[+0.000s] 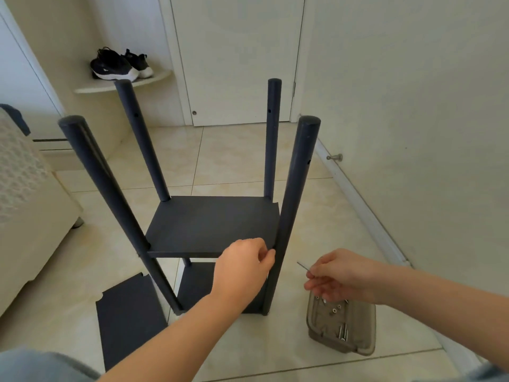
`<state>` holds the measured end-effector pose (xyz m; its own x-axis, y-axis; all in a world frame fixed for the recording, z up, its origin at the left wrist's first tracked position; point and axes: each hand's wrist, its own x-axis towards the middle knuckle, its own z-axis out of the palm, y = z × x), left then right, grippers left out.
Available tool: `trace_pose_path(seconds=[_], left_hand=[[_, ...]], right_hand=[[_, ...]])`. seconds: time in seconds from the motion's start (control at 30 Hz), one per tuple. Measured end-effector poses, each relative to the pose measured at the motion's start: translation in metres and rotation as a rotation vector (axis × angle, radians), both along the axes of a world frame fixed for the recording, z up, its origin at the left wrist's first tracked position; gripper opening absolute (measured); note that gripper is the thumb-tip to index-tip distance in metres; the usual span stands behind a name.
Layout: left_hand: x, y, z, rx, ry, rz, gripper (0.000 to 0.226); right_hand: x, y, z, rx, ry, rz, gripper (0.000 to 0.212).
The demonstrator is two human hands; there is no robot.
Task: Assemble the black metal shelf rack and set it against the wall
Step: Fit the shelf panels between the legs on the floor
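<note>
The black rack (212, 224) stands upright on the tiled floor, with four round posts rising past a middle shelf board and a lower board beneath it. My left hand (243, 267) grips the front right corner of the middle board, right beside the near right post (296, 188). My right hand (337, 275) hovers just right of that post and pinches a thin metal hex key (303, 266), its tip pointing toward the post. A loose black shelf board (129, 318) lies flat on the floor at the rack's front left.
A clear plastic tray (341, 323) with several screws and nuts sits on the floor under my right hand. The wall with a doorstop (334, 157) runs along the right. A white door is behind, shoes (118, 66) rest on a corner shelf, and a sofa (24, 205) is at left.
</note>
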<state>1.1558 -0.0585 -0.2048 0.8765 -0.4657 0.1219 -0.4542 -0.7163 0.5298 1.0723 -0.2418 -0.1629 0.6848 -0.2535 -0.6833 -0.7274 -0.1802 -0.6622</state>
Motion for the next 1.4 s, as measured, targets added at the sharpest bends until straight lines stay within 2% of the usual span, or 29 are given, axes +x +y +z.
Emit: trace_pose_path(seconds=[0.1,0.2,0.27,0.37,0.5,0.67,0.93,1.4], left_hand=[[-0.011,-0.003,-0.010,-0.147,0.461,0.111,0.033],[-0.013,-0.001,-0.016,-0.306,0.833,0.220,0.026],[-0.012,0.000,-0.021,-0.455,0.955,0.293,0.018],[-0.009,0.002,-0.030,-0.657,1.044,0.353,0.018],[-0.005,0.000,-0.039,-0.864,1.099,0.359,0.012],[-0.002,-0.012,-0.049,-0.970,1.139,0.316,0.016],[0.005,-0.021,-0.063,-0.998,1.069,0.320,0.022],[0.010,-0.025,-0.066,-1.044,1.029,0.310,0.012]], right_hand=[[0.009,0.009,-0.008,-0.064,0.012,-0.013,0.010],[0.017,0.016,-0.015,-0.094,0.033,-0.039,0.010],[0.022,0.018,-0.018,-0.111,0.045,-0.056,0.010],[0.030,0.020,-0.022,-0.134,0.038,-0.057,0.012],[0.035,0.025,-0.025,-0.172,0.033,-0.036,0.013],[0.040,0.026,-0.025,-0.201,0.004,-0.022,0.012],[0.044,0.020,-0.024,-0.254,-0.062,0.029,0.012],[0.043,0.016,-0.027,-0.353,-0.175,0.139,0.016]])
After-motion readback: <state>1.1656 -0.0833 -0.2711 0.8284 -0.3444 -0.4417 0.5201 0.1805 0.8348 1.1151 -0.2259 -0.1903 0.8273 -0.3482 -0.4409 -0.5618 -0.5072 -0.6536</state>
